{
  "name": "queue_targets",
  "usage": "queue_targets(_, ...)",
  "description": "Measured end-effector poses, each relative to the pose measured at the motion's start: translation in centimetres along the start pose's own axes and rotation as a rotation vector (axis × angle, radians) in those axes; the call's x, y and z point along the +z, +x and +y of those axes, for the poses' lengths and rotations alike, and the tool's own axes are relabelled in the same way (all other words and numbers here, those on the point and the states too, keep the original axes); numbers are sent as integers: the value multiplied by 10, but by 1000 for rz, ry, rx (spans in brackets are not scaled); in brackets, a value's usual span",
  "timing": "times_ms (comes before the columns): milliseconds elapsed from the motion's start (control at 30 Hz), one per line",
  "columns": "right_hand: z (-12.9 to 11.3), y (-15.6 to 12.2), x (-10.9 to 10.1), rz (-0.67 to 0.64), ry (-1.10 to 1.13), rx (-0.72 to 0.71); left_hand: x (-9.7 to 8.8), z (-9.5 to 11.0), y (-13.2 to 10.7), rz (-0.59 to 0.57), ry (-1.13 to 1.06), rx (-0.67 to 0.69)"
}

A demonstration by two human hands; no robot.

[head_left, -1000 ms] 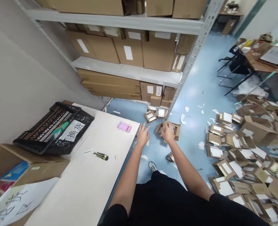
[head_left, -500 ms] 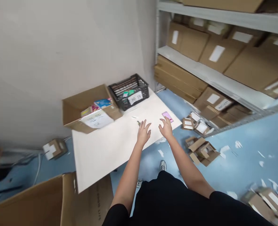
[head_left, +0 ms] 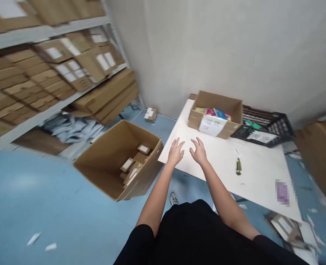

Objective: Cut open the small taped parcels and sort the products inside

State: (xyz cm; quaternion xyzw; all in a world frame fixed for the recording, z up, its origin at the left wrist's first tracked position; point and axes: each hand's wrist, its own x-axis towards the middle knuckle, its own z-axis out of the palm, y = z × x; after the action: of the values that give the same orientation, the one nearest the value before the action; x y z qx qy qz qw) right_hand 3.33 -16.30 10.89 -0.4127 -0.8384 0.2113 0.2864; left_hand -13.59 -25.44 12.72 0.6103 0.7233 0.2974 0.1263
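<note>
My left hand (head_left: 175, 151) hovers over the near left edge of the white table (head_left: 220, 158), fingers apart and nothing in it. Beside it my right hand (head_left: 198, 151) is held the same way, open and empty. Just beyond both hands stands an open cardboard box (head_left: 234, 127) with colourful packets (head_left: 216, 112) inside and a handwritten paper on its front. To its right is a black plastic crate (head_left: 286, 129) with green items and a label. A yellow-and-black utility knife (head_left: 238, 166) lies on the table, right of my right hand.
A large open carton (head_left: 96, 165) with several small boxes inside stands on the floor at the left. Shelves (head_left: 41, 35) full of cardboard boxes line the left side. A purple, pixelated object (head_left: 283, 193) lies near the table's right end. Paper scraps (head_left: 51, 247) litter the blue floor.
My view has swung left, bringing the large carton and left shelves into sight. Both hands have moved from the table's right part to its left end, staying open and empty.
</note>
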Motion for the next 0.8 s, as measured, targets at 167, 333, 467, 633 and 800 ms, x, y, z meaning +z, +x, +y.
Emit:
queue_targets(167,-99,39,106,-212,88,-215,-82,-112,-62,204,34,-293)
queue_targets(333,-176,54,194,-433,144,-376,-124,-196,-135,382,32,-581)
queue_targets(467,-212,59,259,-601,183,-442,-135,-248,-182,463,-7,-818)
queue_targets(633,-232,67,342,-831,150,-493,-127,-300,-220,435,-118,-1163)
queue_targets(800,-235,67,431,-1130,-32,-463,-98,-343,-246,385,-245,-1371)
